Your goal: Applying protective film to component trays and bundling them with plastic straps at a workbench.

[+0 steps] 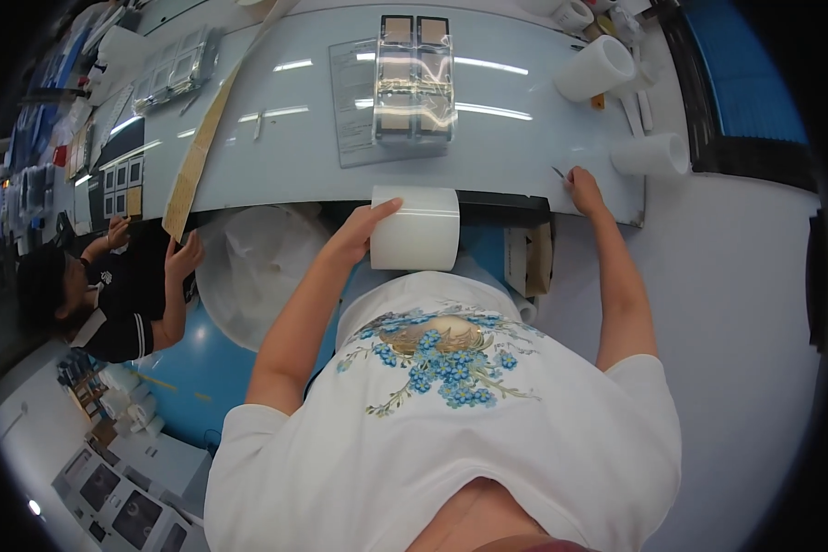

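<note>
A wide roll of translucent plastic film (416, 230) sits at the table's front edge, just before my body. My left hand (370, 227) grips its left end, thumb on top and the other fingers mostly hidden behind it. Over the table's right front corner, my right hand (584, 191) is closed on a small thin pointed tool (558, 172), whose exact kind I cannot make out. Beyond the roll lies a stack of dark-framed panels with tan faces (396, 78), in two columns under shiny clear film. A flat clear sheet (351, 110) lies partly beneath it.
White film rolls (591, 70) stand at the back right; another roll (658, 155) lies near my right hand. At left, a co-worker (110, 294) holds a long tan strip (198, 170) across the table. A large white bag-lined bin (253, 276) stands below the table edge.
</note>
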The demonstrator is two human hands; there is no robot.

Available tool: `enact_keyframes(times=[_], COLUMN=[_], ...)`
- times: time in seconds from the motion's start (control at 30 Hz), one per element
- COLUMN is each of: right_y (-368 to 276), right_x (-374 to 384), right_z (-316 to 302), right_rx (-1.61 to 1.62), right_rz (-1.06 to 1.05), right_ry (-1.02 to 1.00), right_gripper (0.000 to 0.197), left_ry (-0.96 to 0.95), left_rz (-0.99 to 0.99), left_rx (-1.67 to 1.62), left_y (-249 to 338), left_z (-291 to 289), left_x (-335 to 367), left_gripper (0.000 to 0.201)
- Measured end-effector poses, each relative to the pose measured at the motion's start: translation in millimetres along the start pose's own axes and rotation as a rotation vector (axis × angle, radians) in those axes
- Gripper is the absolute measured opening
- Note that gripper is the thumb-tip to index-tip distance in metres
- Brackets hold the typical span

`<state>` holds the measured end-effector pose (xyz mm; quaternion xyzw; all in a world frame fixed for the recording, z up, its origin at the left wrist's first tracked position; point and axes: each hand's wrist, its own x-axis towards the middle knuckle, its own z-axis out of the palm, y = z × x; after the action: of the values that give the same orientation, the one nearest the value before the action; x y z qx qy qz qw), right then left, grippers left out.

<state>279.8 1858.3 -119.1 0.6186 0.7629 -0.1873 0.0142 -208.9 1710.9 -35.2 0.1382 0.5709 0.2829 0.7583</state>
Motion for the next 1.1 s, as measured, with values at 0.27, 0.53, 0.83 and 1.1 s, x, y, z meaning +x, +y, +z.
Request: enact_keyframes(times=[0.27, 0.53, 0.83, 1.1], right_y=[-137.0, -269.9, -324.1, -332.6], right_x=[13.5, 2.6, 15.4, 14.5], right_z=[-28.0, -53.7, -34.2, -6.6], right_rx=[0.701, 0.722, 0.387, 0.338], right_rz=[-0.04, -0.382, -0.783, -0.806], right_ry=[0.135, 0.066, 0.129, 0.137], right_gripper=[0.012, 0.016, 0.01, 0.012], left_ry=[0.097, 0.072, -0.011, -0.025], left_rz=[-0.008, -0.06, -0.083, -0.08], left_rx=[-0.025, -0.057, -0.101, -0.136], left_y=[-8.7, -11.9, -12.3, -19.9], left_z=[-3.2, -8.2, -12.2, -15.0], left_x=[3.4, 9.2, 6.3, 13.2], left_gripper=[0.061, 0.063, 0.056, 0.051])
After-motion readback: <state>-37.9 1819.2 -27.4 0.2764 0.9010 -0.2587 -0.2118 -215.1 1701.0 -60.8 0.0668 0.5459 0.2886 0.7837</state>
